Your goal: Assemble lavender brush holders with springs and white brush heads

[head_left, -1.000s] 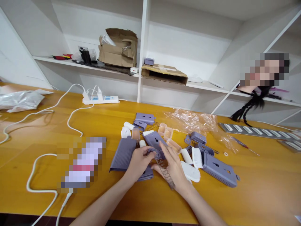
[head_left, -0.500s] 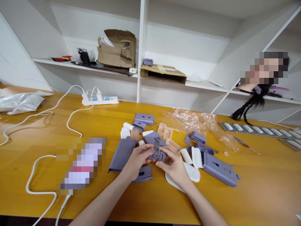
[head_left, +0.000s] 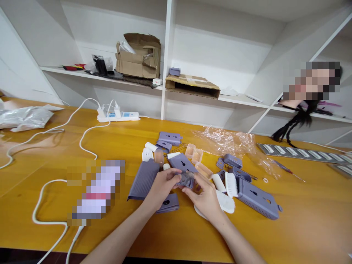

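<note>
My left hand [head_left: 164,185] and my right hand [head_left: 205,192] meet above the table, both closed on a small purple-grey plastic part [head_left: 186,180]. The coil spring seen on it a moment ago no longer stands tall; blur and fingers hide its exact state. Left of my hands lies a ribbed purple panel [head_left: 144,179]. A smaller purple piece [head_left: 168,202] with a dark oval hole rests by my left wrist. Behind my fingers are a flat purple cover [head_left: 181,161] and a translucent orange box [head_left: 204,170]. To the right lie a white brush [head_left: 231,184] and a long purple housing [head_left: 258,198].
A phone-like device [head_left: 96,192], pixelated, lies at left with white cables. A power strip [head_left: 118,116] stands at the back. Crumpled clear film [head_left: 225,141], a screwdriver [head_left: 284,167] and a grey strip with white pieces [head_left: 297,153] lie on the right side.
The spring that stood upright on the purple part now appears pushed down or tipped between my fingers. Both hands keep their hold, and the view has shifted slightly.
</note>
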Demonstrator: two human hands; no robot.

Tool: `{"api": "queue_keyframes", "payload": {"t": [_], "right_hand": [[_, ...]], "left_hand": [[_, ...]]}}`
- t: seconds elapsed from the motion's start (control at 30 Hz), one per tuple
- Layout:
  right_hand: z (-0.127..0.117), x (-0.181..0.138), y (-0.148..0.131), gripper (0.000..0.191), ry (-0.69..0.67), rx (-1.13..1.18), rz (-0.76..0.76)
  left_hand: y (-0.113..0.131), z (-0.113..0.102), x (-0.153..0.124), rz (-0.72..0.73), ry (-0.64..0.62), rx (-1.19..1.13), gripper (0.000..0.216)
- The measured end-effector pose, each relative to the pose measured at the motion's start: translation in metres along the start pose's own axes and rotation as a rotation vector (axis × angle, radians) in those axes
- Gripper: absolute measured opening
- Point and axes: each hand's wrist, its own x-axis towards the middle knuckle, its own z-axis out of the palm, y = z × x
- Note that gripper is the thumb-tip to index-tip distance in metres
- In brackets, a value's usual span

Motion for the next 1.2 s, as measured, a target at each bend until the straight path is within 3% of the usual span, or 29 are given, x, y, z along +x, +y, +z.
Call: {"api": "queue_keyframes", "payload": {"t": [0.13,0.27,0.33,0.43,0.5,0.57,0.63,0.7,0.87,1.0,1.1,1.2], "right_hand": [[-0.003,0.003,0.0,0.021,0.002,0.011,0.017],[-0.009,0.006,0.008,0.021,0.025,0.119,0.083],[-0.012,0.007,0.013,0.023,0.086,0.164,0.112],[-0.014,0.007,0.02,0.023,0.153,0.174,0.114],[-0.014,0.007,0.022,0.021,0.154,0.148,0.094],[-0.013,0.006,0.022,0.02,0.149,0.111,0.075],[-0.013,0.006,0.022,0.021,0.154,0.082,0.068],[-0.013,0.006,0.022,0.022,0.173,0.058,0.076],[-0.016,0.006,0.025,0.024,0.21,-0.039,0.081],[-0.017,0.006,0.028,0.026,0.197,-0.101,0.054],[-0.02,0.006,0.029,0.025,0.217,-0.134,0.05],[-0.027,0.008,0.028,0.023,0.252,-0.152,0.074]], "left_hand": [[-0.002,0.002,-0.001,-0.025,-0.047,0.036,0.031],[0.006,-0.001,-0.004,0.003,-0.073,0.14,0.042],[0.013,-0.008,-0.006,0.136,-0.006,0.277,0.042],[0.02,-0.024,-0.007,0.393,0.277,0.581,0.035],[0.02,-0.032,-0.007,0.482,0.418,0.787,0.033],[0.019,-0.037,-0.006,0.534,0.399,0.933,0.031],[0.017,-0.037,-0.005,0.578,0.267,1.048,0.027],[0.017,-0.037,-0.004,0.58,0.201,1.17,0.027],[0.011,-0.043,0.002,0.287,0.457,1.399,0.053],[-0.002,-0.045,0.006,0.198,0.426,1.442,0.07],[-0.004,-0.04,0.004,0.217,0.459,1.442,0.07],[-0.001,-0.029,0.002,0.393,0.412,1.447,0.066]]}}
